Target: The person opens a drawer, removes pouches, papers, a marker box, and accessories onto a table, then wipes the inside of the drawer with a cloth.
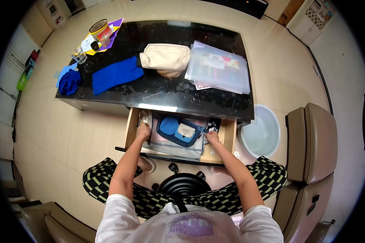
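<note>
Tabletop [158, 90] at twelve o'clock, our right hand [212, 137] pinches the pouch [180, 131] at its three-o'clock end, our left hand [143, 131] curled, grip unclear.

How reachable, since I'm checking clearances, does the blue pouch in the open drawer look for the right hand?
Yes, probably: the right hand is close by one end of the blue pouch, the drawer is pulled open, and nothing seems to lie over the pouch. Whether they touch is unclear.

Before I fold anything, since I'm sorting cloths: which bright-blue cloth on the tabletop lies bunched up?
The bunched cloth at the tabletop's left end; the other blue cloth, nearer the cream pouch, lies flat.
</note>
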The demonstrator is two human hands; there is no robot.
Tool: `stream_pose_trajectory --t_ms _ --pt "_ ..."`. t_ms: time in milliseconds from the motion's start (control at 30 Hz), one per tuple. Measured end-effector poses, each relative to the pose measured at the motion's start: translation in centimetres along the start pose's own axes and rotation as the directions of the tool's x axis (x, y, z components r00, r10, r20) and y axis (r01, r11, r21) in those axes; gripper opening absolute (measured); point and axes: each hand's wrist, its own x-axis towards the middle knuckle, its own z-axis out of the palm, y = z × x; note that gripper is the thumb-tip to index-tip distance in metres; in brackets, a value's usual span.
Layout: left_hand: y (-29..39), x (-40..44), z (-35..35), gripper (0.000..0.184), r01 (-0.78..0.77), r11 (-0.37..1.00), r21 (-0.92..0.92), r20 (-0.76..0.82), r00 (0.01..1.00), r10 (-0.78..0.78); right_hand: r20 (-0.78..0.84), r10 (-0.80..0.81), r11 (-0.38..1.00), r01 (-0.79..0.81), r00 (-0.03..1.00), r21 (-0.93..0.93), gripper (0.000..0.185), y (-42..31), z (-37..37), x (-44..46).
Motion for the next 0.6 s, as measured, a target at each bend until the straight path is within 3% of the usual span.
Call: stream_pose_trajectory --t_ms 100,200,267,333,367,400,467,500,600 --pt "-0.6 1.1 -0.9 0.018 -0.020 1.000 0.020 -0.022 1.000 0.021 0.024 -0.015 0.997 0.013 1.000 0.080 0.015 -0.2 0.9 0.6" --pt "-0.7 1.3 -1.1 0.019 0.022 1.000 0.016 0.028 0.999 -0.022 0.022 -0.052 0.998 0.052 0.998 0.029 0.011 1.0 1.5 1.3" --pt "-1.7 2.2 -0.6 0.020 0.000 0.995 0.103 -0.001 1.000 0.000 0.071 -0.045 0.996 0.040 0.996 0.082 0.005 2.6 2.0 2.1" --pt "-1.1 1.6 -0.9 0.022 0.019 0.992 0.122 0.015 1.000 -0.021 -0.128 -0.102 0.991 0.111 0.987 0.069 0.017 2.0 1.9 0.7" --pt "-1.0 1.5 -0.9 0.025 0.002 0.992 0.129 0.002 1.000 -0.003 -0.122 -0.012 0.999 0.008 0.993 -0.031 0.026 1.7 1.4 0.0" --pt "-0.6 1.1 -1.1 0.027 -0.016 0.991 0.136 -0.011 1.000 0.017 -0.126 -0.006 0.999 0.002 0.992 -0.032 0.026 2.4 1.5 0.0" --pt "0.4 0.5 -1.3 0.033 -0.002 0.992 0.127 0.001 1.000 0.002 -0.001 0.291 0.954 -0.290 0.957 0.072 0.025 3.4 1.7 0.1" --pt "0.3 0.6 -1.1 0.036 0.009 0.993 0.119 -0.004 1.000 -0.008 0.100 0.341 0.920 -0.354 0.935 0.169 0.023 1.1 0.5 -2.1" --pt "-0.4 1.7 -0.5 0.045 0.030 0.994 0.107 0.017 0.999 -0.032 0.152 0.445 0.846 -0.470 0.882 0.250 0.021 -0.7 0.1 -3.7"
